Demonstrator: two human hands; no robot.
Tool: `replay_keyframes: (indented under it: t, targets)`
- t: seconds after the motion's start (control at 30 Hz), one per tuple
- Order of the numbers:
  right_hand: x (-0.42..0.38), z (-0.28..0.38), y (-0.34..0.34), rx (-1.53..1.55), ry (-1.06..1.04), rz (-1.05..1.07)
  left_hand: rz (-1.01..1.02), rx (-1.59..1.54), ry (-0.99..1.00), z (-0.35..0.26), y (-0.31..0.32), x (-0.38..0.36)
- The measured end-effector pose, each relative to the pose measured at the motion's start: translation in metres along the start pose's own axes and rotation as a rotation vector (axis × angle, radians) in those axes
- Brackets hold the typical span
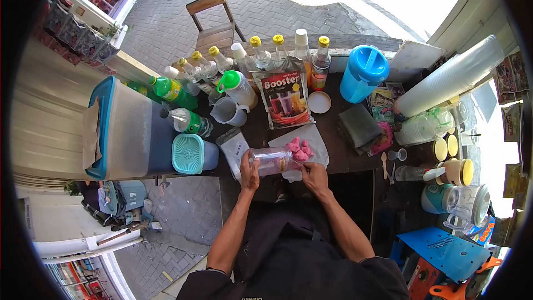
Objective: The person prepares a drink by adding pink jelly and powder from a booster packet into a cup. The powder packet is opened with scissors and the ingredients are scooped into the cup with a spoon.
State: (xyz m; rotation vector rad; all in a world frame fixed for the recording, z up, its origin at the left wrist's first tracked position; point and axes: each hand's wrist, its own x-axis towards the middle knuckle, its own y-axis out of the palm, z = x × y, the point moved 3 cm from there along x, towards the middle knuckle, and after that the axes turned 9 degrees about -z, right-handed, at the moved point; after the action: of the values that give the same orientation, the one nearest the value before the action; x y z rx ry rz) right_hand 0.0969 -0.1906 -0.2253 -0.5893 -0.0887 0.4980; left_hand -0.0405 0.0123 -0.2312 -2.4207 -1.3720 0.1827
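My left hand (249,171) is wrapped round one end of a clear plastic jar (270,161), which is tilted on its side above the table's front edge. My right hand (315,178) is closed at the jar's other end, its fingers pinched together; what they hold there is too small to make out. Just beyond that hand, pink lumps (300,149) lie on a white sheet (318,143). Left of the jar is a grey-and-white packet (235,149). Behind the sheet stands a Booster drink powder pouch (282,97), with a white round lid (319,102) beside it.
Several bottles with yellow or white caps (255,50) line the back edge. A blue-lidded pitcher (363,75) and stacked plastic cups (449,78) stand right. At left are a large dark-filled container (130,130), a turquoise tub (191,153) and a measuring jug (229,112).
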Motion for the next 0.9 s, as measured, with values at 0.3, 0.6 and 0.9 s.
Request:
replay_keyframes:
  t: [0.3,0.6,0.9]
  targets:
    - [-0.011,0.006,0.004,-0.165,-0.117,-0.184,-0.026,-0.113,-0.104,0.016,-0.02,0.007]
    - [-0.025,0.004,0.014,-0.134,-0.121,-0.177,-0.013,-0.095,-0.081,0.022,-0.021,0.007]
    - [-0.028,0.003,0.015,-0.026,-0.1,-0.177,0.105,-1.101,-0.501,-0.017,-0.042,0.0]
